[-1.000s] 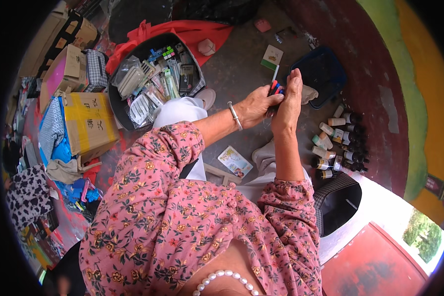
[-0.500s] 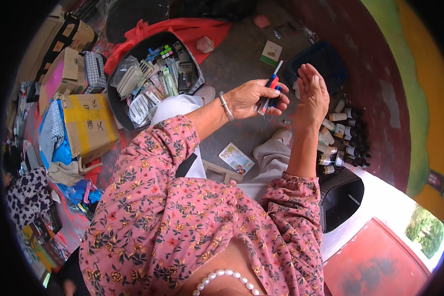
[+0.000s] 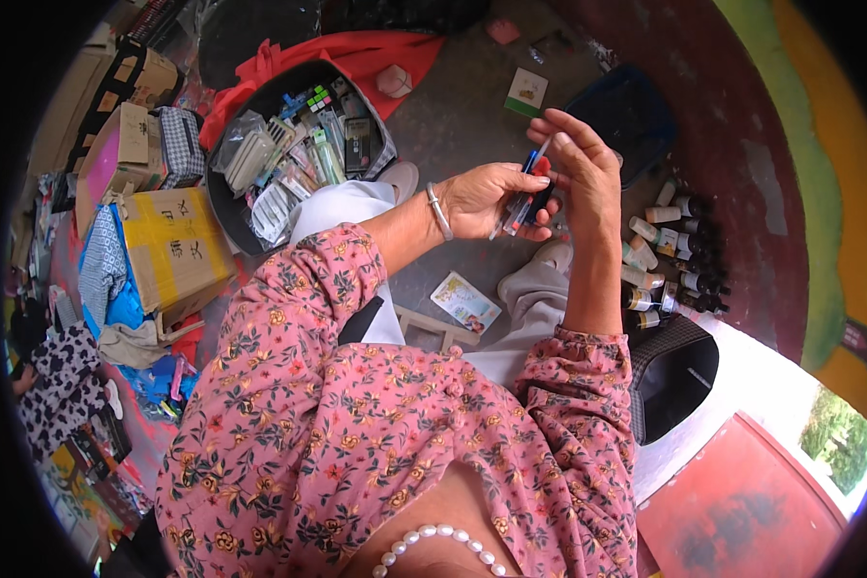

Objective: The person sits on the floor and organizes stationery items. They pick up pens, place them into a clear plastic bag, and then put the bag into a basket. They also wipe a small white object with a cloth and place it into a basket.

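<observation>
Head view: left hand (image 3: 486,200) wraps a small bundle of pens (image 3: 523,204), fingers curled tight around them, above the grey floor (image 3: 462,125). Right hand (image 3: 583,173) pinches one pen's tip, other fingers spread. Best pull straight, keeping the bundle steady.

Landmark: round tub (image 3: 223,207), set on the floor ahead and to the left of the person.

- In the tub: packets and small cartons (image 3: 303,159).
- Behind the tub: a draped cloth (image 3: 356,53).
- Left of the tub: a cardboard box (image 3: 173,246), with more boxes (image 3: 125,144) behind it.
- Right of the tub: left hand (image 3: 482,202) and right hand (image 3: 583,173), held together around a pen-like tool (image 3: 525,188).
- Further right: a dark tray (image 3: 631,116), with a cluster of small bottles (image 3: 669,255) nearer the person.
- Right of the tub, nearer the person: a printed card (image 3: 464,301).
</observation>
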A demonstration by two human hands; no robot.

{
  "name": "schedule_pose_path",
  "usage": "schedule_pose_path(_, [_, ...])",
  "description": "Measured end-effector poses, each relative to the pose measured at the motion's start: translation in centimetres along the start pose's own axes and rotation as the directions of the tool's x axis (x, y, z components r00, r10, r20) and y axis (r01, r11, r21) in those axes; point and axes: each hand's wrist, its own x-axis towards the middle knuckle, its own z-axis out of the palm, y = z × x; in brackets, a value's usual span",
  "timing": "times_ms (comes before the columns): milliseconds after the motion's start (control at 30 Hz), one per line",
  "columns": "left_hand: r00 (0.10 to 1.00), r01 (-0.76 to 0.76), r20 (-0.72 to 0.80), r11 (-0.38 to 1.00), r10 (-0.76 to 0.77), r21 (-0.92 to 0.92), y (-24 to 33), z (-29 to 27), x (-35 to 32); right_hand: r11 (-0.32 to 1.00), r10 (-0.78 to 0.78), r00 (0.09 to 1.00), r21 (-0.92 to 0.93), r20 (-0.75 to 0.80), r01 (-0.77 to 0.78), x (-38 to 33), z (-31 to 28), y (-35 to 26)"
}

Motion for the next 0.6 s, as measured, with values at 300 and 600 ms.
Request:
schedule_pose_path(300, [0.999, -0.016, 0.037, 1.000, 0.016, 0.001, 0.4, 0.2, -0.1, 0.963, 0.267, 0.961, 0.045, -0.071, -0.264, 0.3, -1.0, 0.7])
schedule_pose_path(600, [0.988, 0.105, 0.082, 0.952, -0.134, 0.289, 0.5, 1.2, -0.6, 0.930, 0.150, 0.988, 0.344, -0.043, -0.127, 1.1, -1.8, 0.5])
